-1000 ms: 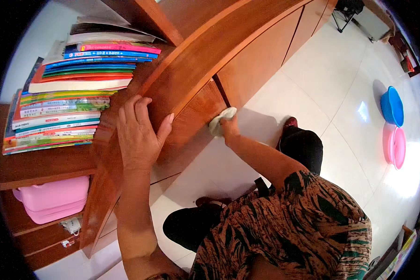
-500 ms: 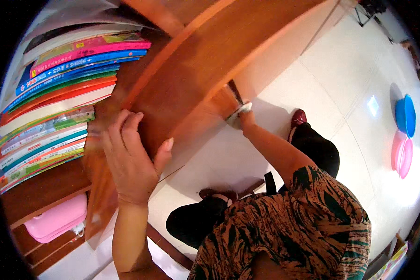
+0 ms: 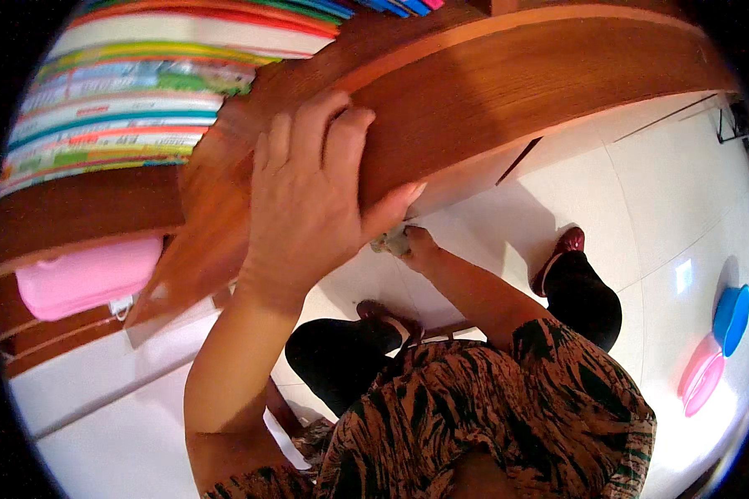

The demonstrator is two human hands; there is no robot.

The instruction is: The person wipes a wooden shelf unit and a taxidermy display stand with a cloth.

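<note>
A reddish-brown wooden bookshelf (image 3: pixel 474 91) with a curved edge spans the upper part of the view. My left hand (image 3: pixel 308 183) lies over its edge, fingers bent against the wood and thumb apart along the lower side. Below and to the right of it, my right hand (image 3: pixel 423 243) is closed on a crumpled greyish-white cloth (image 3: pixel 391 242). That cloth is close to the lower face of the shelf, partly hidden behind my left thumb; whether it touches the wood I cannot tell.
Stacked books (image 3: pixel 133 100) fill the shelf at the upper left. A pink case (image 3: pixel 91 279) sits in the compartment beneath. Blue (image 3: pixel 731 320) and pink basins (image 3: pixel 703 384) stand on the pale tiled floor (image 3: pixel 574 382) at the right. My legs are below the shelf.
The view has turned, so the shelf runs more level and the books sit higher. My right hand with the cloth has come down and left, nearer my left hand, which stays at the shelf edge.
</note>
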